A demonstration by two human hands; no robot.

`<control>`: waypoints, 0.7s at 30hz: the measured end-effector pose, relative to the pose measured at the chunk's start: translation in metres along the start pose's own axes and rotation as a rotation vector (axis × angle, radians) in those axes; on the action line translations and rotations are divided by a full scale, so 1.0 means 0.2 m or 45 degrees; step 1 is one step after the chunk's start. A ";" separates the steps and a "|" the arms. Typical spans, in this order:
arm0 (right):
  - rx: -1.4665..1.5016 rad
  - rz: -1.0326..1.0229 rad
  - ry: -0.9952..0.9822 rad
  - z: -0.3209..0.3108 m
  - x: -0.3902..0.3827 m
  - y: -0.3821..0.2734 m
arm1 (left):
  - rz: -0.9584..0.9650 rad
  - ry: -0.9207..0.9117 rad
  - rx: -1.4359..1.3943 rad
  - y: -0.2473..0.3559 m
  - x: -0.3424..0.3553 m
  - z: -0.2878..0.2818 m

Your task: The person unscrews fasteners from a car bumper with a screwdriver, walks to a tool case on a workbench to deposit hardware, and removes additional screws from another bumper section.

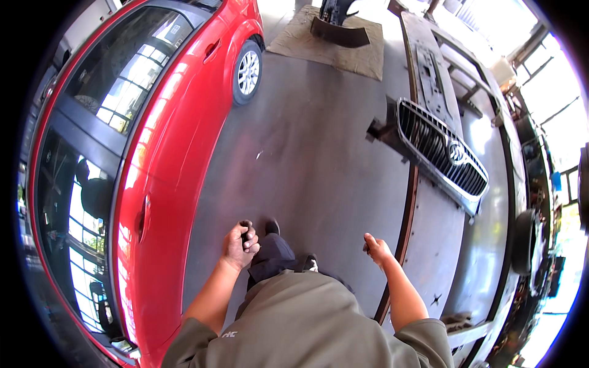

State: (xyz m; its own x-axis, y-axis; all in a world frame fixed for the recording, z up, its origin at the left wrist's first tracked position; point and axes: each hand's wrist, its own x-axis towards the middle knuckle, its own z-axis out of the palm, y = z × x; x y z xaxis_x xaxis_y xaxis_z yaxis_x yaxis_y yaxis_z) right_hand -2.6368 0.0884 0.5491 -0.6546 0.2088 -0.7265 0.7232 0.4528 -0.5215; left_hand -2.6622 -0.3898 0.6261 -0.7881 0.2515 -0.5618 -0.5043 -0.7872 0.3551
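Observation:
My left hand [240, 246] is held in front of my body with its fingers curled closed. Something small and dark [246, 224] shows at the fingers; whether it is an object or grime I cannot make out. My right hand [378, 251] hangs on the other side, also closed, its fingertips darkened. Most of its curled fingers are turned away from sight, so anything inside is hidden. Neither hand touches the red car [165, 165] along my left, whose door handle [144, 219] lies nearest to the left hand.
On a metal frame bench [438, 245] to the right rests a chrome-edged car grille [443, 149]. Ahead, a brown mat [300, 38] lies on the grey floor [294, 141] with a dark curved car part [339, 34] on it. Cluttered shelving [540, 257] stands far right.

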 end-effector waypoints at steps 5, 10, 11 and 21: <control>-0.165 -0.121 -0.030 -0.21 0.63 -0.70 | 0.025 0.461 -0.203 0.34 0.85 -0.07; -0.397 0.340 -0.077 -0.24 1.11 -0.82 | 0.118 0.512 -0.185 0.96 1.66 0.21; -0.465 0.367 -0.104 -0.26 1.20 -0.74 | 0.122 0.426 -0.148 1.11 1.81 0.40; -0.136 0.636 -0.184 -0.40 1.93 -1.89 | -0.199 0.359 0.135 2.04 3.21 1.19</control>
State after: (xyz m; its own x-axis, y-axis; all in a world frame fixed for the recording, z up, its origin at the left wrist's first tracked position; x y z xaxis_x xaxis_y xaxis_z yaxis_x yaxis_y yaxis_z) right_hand -3.1807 0.0663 0.5022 -0.1938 0.3031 -0.9330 0.9078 0.4161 -0.0534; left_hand -3.4569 -0.4156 0.5878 -0.5772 0.1870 -0.7949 -0.6569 -0.6846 0.3160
